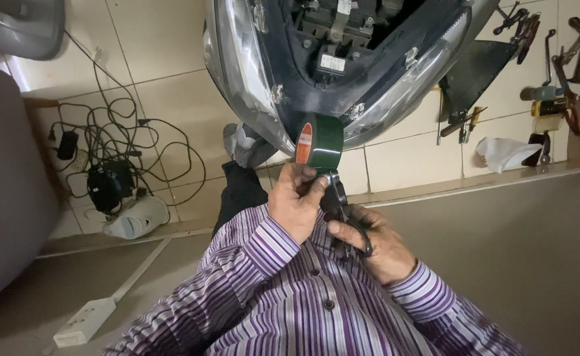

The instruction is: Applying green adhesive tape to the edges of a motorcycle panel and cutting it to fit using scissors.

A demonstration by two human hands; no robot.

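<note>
A roll of dark green tape [323, 142] with an orange and white core label is held up in front of me by my left hand [293, 204], fingers pinching the loose tape end below the roll. My right hand [382, 247] grips black-handled scissors [338, 198], whose blades meet the tape strip just under the roll. Both hands are close together above my purple striped shirt. Just beyond the roll hangs a vehicle's front headlight assembly [250, 72] with clear lenses and an open dark interior.
Several hand tools [567, 86] lie on the tiled floor at the right, near a crumpled white cloth [504, 153]. Tangled black cables [118, 151], a white slipper [135, 219] and a white power strip [86, 321] lie at the left. My shoe [247, 145] shows below the headlight.
</note>
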